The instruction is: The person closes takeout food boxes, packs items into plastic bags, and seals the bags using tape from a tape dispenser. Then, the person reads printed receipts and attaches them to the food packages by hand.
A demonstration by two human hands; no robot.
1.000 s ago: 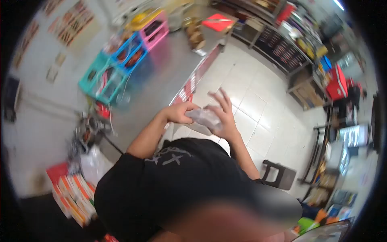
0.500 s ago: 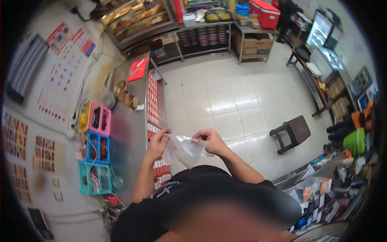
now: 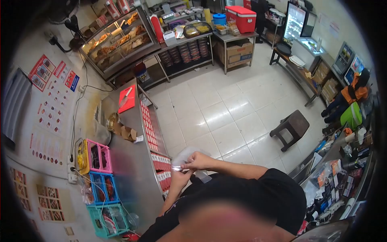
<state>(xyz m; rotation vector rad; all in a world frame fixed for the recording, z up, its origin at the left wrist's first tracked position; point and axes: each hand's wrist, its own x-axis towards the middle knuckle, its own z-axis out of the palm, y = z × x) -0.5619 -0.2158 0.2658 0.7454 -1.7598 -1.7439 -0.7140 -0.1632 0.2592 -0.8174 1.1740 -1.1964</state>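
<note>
Pinching a clear bag with left hand and right hand, close together before the black shirt, near the steel table and red-and-white boxes.

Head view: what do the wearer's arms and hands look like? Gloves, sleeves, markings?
Left hand and right hand are ungloved. No watch or bracelet shows; rings are too small to tell. Both forearms are bare, below the short sleeves of a black top. No cables on either arm.
</note>
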